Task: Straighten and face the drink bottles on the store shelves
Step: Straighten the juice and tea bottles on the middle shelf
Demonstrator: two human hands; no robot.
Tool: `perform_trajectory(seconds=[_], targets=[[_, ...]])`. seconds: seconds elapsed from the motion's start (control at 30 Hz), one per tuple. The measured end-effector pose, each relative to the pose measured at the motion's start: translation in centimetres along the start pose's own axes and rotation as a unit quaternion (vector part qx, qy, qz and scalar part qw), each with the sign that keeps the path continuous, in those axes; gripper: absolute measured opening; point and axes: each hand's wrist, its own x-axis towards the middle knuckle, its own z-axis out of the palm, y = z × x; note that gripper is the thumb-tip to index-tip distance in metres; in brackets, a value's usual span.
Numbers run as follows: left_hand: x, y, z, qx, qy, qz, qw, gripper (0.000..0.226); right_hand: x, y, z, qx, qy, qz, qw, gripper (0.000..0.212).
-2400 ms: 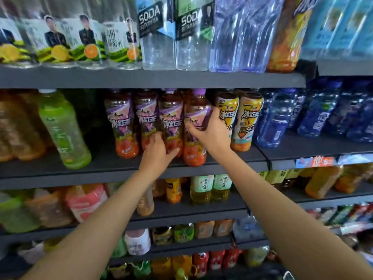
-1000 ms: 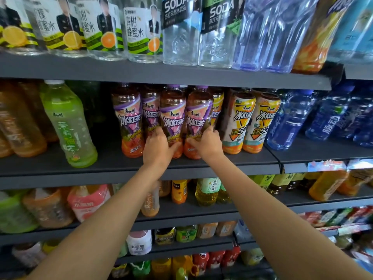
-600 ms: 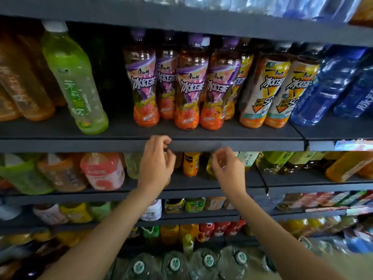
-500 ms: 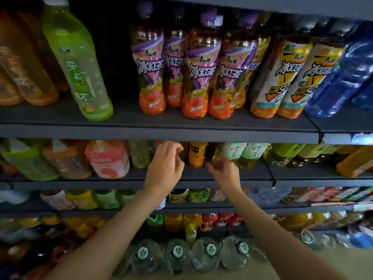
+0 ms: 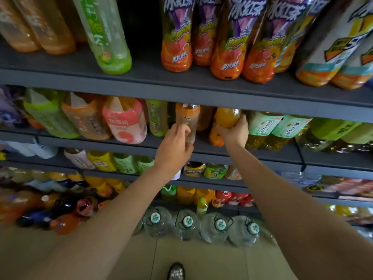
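Overhead, 冰红茶 bottles (image 5: pixel 176 35) (purple-banded labels)

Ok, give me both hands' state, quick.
Left hand: gripping the amber tea bottle.
Right hand: gripping the orange drink bottle.

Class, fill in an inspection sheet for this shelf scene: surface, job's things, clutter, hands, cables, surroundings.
Surface: grey shelf, bottles standing in rows.
Job's things: amber tea bottle and orange juice bottle, both on that shelf.
Clutter: nothing seen.
Hands: left hand grips the amber tea bottle; right hand grips the orange juice bottle.
Cables: nothing seen.
Surroundings: iced-tea bottles on the shelf above; large water jugs on the floor; a shoe tip.
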Motion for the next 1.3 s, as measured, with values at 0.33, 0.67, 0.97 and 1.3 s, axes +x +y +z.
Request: perform_trajectory(seconds=[0.33, 0.67, 0.97, 1.3], targets=[[-1.9, 5.1, 0.8, -0.152, -0.247, -0.081, 0.953, 0.095, -8.3, -1.7, -10.3, -0.125, -0.221, -0.174, 0.952, 0.068], [-2.9, 12.3, -10.8, -0.252, 0.005, -0.018, 0.968, 0.064, -11.9, -15.2, -19.4, -0.028, -0.267, -0.317, 0.91, 0.095], [-3.0, 10.7, -20.5, -0.303, 0.076, 0.031, 0.95, 0.047, -16.7, -23.5, -19.6, 0.057, -0.339, -0.309, 0.887, 0.038], [-3.2, -4.5, -31.8, -0.214, 0.079, 0.047, 0.973, 0.051, -23.5, -31.6, -4.3, -0.004, -0.333, -0.345, 0.878, 0.043]])
